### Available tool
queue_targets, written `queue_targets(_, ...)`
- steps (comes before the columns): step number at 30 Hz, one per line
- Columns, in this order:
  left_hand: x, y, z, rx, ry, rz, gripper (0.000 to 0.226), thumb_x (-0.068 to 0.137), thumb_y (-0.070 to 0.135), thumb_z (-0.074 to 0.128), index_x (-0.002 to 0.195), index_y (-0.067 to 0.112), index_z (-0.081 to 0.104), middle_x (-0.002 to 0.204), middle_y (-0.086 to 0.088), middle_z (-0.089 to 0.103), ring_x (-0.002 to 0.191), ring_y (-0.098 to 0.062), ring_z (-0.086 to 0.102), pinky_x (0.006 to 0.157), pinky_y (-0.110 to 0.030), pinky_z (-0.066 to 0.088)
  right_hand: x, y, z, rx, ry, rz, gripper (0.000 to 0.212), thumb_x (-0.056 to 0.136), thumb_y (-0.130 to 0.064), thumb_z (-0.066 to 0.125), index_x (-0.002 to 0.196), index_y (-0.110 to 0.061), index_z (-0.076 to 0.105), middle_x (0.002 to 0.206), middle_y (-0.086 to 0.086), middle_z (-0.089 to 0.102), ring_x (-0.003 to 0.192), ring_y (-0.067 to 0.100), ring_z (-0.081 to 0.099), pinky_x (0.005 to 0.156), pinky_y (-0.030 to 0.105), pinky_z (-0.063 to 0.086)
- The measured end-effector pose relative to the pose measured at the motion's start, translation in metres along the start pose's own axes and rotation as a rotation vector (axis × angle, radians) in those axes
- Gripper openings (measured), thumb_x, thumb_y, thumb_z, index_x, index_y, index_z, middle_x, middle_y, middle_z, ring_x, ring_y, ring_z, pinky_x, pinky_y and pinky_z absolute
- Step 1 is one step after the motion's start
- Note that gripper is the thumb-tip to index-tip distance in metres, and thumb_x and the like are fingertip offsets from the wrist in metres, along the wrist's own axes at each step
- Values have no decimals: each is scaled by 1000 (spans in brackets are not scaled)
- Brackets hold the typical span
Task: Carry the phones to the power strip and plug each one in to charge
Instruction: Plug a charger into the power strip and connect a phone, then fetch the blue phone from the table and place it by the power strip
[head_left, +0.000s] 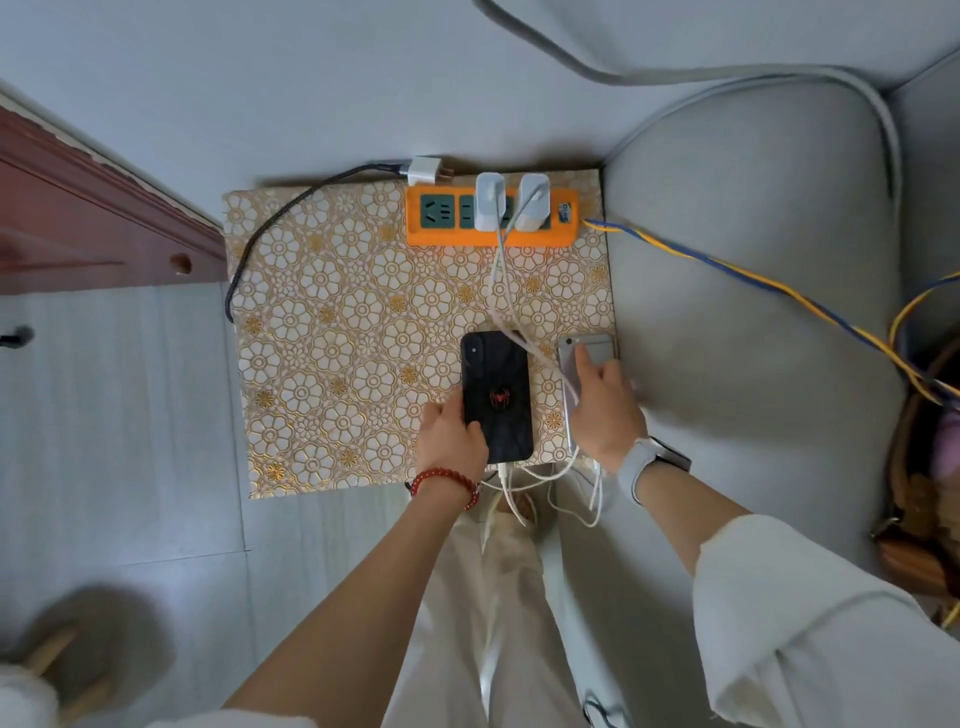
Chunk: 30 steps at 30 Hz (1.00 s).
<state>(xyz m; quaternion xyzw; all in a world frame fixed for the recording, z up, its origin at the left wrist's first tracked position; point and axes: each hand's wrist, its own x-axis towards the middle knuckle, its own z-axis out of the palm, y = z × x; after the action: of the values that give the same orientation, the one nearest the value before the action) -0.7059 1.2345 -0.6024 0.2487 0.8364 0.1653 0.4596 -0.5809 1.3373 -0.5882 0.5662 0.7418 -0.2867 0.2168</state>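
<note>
The glossy black slab phone with a red spider emblem (497, 396) lies face down on the gold floral-embossed mat (332, 332), gripped at its near corner by the left hand (451, 431); the right hand (605, 405) clasps a silver metal phone (587, 349) beside it. White cables (501, 280) run to two white chargers (511, 202) seated in the orange plastic power strip (491, 215) beyond, so charging looks nearly arranged

Home: grey sofa (753, 312), tiled floor (130, 415)
</note>
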Motion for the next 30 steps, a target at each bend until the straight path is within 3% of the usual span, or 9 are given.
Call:
queue_targets(3,0,-1,-10,57,36,27,39,88,13,43,127,15,46,121,-18,44,113,-32,42,92,-39,41,-6,-9,-4,92,69,-29,53,87,-1,45,137,-13,30,126,18,42,117,37,43,91,41,44)
queue_targets(7,16,0,-45,77,114,26,37,88,15,44,125,12,47,128,-17,42,121,-30,36,98,-40,37,-10,-33,-17,181,270,-141,44,87,0,41,131,-7,39,127,17,46,119,32,43,94,43,44)
queue_targets(11,45,-4,-96,140,222,49,41,87,15,45,128,12,44,134,-16,39,124,-31,34,101,-44,35,-14,-71,-29,173,432,-399,29,81,4,47,108,-3,54,105,16,59,98,32,56,83,43,49)
queue_targets(13,57,-13,-117,238,204,82,48,87,20,48,134,16,36,141,-13,33,129,-32,28,103,-48,34,-15,-87,-22,67,383,-580,28,80,2,51,107,-5,56,103,14,62,95,30,58,84,44,51)
queue_targets(15,64,-28,-129,367,139,103,58,86,27,51,138,22,26,150,-8,21,137,-31,17,107,-52,28,-10,-104,-7,-54,238,-685,39,84,-6,50,123,-8,49,123,13,56,114,30,52,97,44,45)
queue_targets(18,73,-55,-138,583,33,136,73,84,38,54,142,32,9,155,-2,-4,142,-31,-5,113,-54,13,5,-123,19,-253,-12,-665,60,90,-21,47,142,-17,19,152,12,21,141,29,17,114,47,22)
queue_targets(23,82,-84,-136,707,33,213,82,84,53,46,141,35,-10,153,1,-20,140,-31,-16,114,-53,5,18,-138,44,-486,-202,-596,79,87,-30,56,145,-25,2,155,14,-16,141,36,-15,116,55,7)
queue_targets(26,71,-90,-135,672,66,227,75,86,48,46,142,32,-1,155,0,-12,141,-28,-12,115,-51,8,13,-143,42,-496,-207,-568,76,88,-11,52,145,-24,3,155,14,-15,142,36,-15,117,53,10)
queue_targets(30,34,-103,-141,438,117,99,64,87,34,49,141,27,15,155,-5,6,142,-27,2,115,-49,13,-4,-157,29,-412,-205,-528,63,90,-6,42,145,-19,13,156,11,10,144,31,5,112,45,29)
